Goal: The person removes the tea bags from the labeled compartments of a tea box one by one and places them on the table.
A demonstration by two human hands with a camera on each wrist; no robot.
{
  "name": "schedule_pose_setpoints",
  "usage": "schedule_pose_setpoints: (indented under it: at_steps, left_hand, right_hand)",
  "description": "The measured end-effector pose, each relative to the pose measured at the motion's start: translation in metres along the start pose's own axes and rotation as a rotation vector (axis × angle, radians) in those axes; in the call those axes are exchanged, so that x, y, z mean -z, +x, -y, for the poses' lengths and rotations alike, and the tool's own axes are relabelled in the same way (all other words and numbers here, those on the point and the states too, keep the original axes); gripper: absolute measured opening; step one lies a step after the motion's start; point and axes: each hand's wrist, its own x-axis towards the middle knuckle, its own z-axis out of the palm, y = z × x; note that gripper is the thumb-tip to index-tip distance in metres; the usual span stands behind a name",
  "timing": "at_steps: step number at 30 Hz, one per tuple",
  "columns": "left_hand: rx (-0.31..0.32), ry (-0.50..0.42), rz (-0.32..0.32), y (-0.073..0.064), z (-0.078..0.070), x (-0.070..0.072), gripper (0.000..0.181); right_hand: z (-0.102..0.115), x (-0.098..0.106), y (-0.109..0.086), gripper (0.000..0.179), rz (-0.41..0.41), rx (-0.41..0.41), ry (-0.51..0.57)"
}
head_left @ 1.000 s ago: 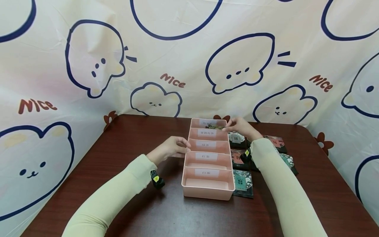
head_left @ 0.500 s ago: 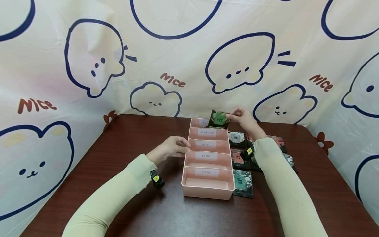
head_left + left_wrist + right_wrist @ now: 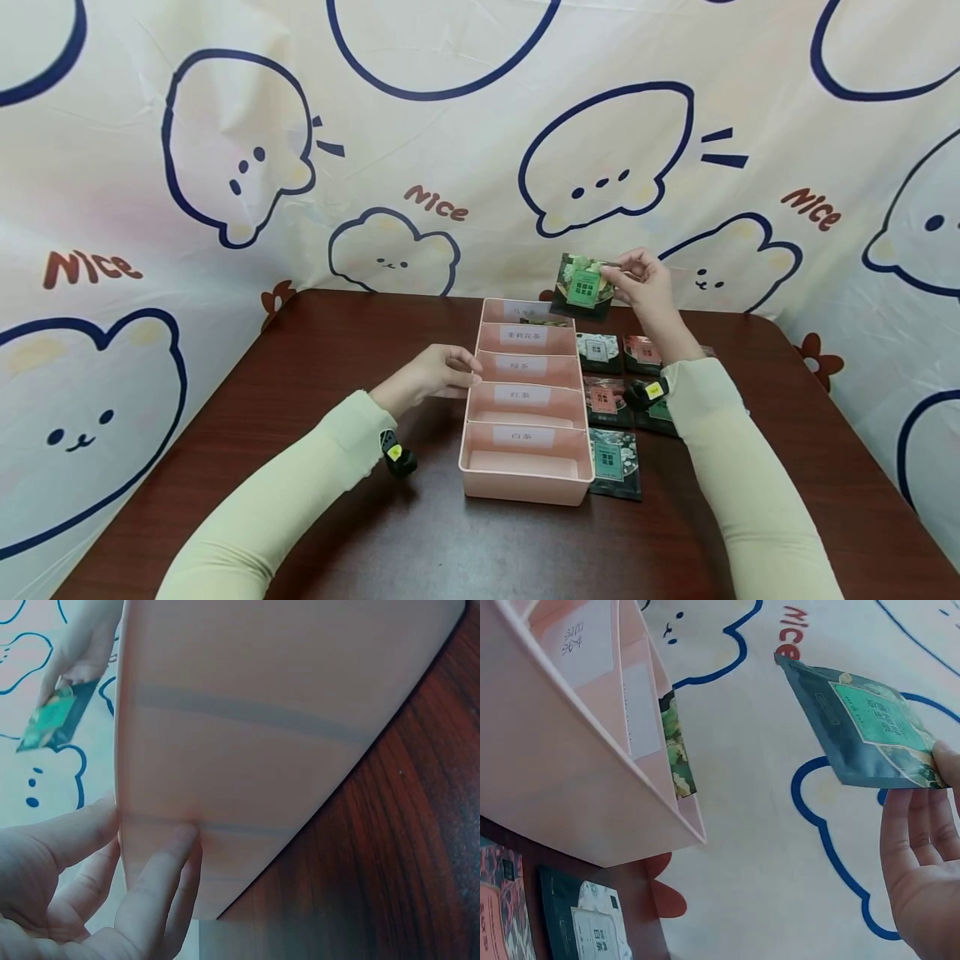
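My right hand [image 3: 641,279] pinches a dark green tea packet [image 3: 585,287] by its right edge. It holds the packet in the air, above and just right of the far end of a pink divided box [image 3: 528,492]. In the box's farthest compartment another green packet [image 3: 678,750] stands, its top edge at the rim. My left hand [image 3: 438,377] holds the box's left wall near the middle; in the left wrist view its fingers [image 3: 176,847] touch the outer wall, while other fingertips reach the rim. White labels with Chinese characters mark the compartments.
Several tea packets lie flat on the dark wooden table [image 3: 360,517], right of the box: a teal-labelled one [image 3: 615,462], red ones [image 3: 606,402], [image 3: 641,353] and a white-labelled one [image 3: 598,352]. A printed cloth [image 3: 480,150] hangs behind the table.
My right hand has risen from the farthest compartment, lifting the green packet up and to the right, its face now toward me. My left hand has stayed at the box wall.
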Motion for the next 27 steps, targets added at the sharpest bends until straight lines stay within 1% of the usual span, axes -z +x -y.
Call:
schedule_pose_setpoints:
  at_steps: [7, 9, 13, 15, 19, 23, 27]
  left_hand:
    - [0.002, 0.006, 0.003, 0.000, 0.000, 0.000, 0.020]
    - [-0.002, 0.010, 0.004, -0.001, 0.000, 0.001, 0.020]
    - [-0.009, 0.013, 0.008, -0.001, 0.000, 0.001, 0.020]
    - [-0.013, 0.014, 0.010, 0.000, 0.001, 0.001, 0.020]
    - [-0.012, 0.012, 0.010, -0.001, 0.000, 0.000, 0.021]
    - [-0.006, 0.013, 0.009, -0.001, 0.000, 0.000, 0.020]
    - [-0.003, 0.011, 0.006, -0.001, -0.001, 0.000, 0.019]
  right_hand:
    - [0.007, 0.017, -0.021, 0.018, 0.013, 0.065, -0.003]
    - [0.009, 0.023, -0.028, 0.020, 0.007, 0.073, -0.008]
    - [0.013, 0.036, -0.043, 0.024, -0.029, 0.076, -0.038]
    - [0.013, 0.043, -0.051, 0.022, -0.041, 0.076, -0.068]
    - [0.012, 0.058, -0.066, 0.017, -0.026, 0.089, -0.124]
    - [0.005, 0.069, -0.082, 0.014, -0.012, 0.057, -0.170]
    - [-0.006, 0.078, -0.095, 0.013, 0.000, 0.003, -0.179]
